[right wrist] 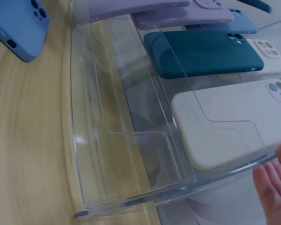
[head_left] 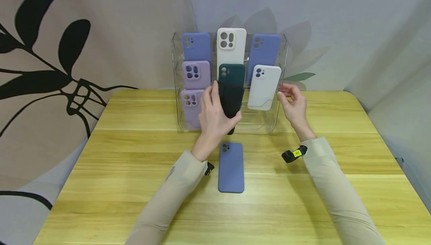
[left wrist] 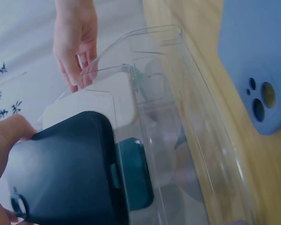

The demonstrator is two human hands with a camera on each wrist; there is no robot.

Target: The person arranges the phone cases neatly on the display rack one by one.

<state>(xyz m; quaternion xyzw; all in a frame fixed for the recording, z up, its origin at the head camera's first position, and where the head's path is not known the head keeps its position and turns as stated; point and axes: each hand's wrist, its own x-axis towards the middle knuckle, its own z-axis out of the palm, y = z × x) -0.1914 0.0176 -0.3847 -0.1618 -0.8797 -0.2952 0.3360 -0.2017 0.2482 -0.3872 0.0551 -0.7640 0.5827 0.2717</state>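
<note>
My left hand [head_left: 214,116] grips a black phone case [head_left: 231,101] by its sides, thumb on one side and fingers on the other. That case is in front of a dark green phone case [head_left: 237,72] in the clear display rack [head_left: 256,118] and covers its lower part. In the left wrist view the thumb and fingers hold the end of the black case near its camera cutout. My right hand [head_left: 295,104] pinches the rack's right side edge, beside a white phone case [right wrist: 225,122] leaning in the middle tier.
Purple phone cases [head_left: 196,74] fill the rack's left column. Along its top tier lean two blue cases [head_left: 266,45] and a tall white case [head_left: 237,52]. A blue-grey phone case [head_left: 231,170] lies on the wooden table [head_left: 141,185] before the rack. Behind it rises a pale wall.
</note>
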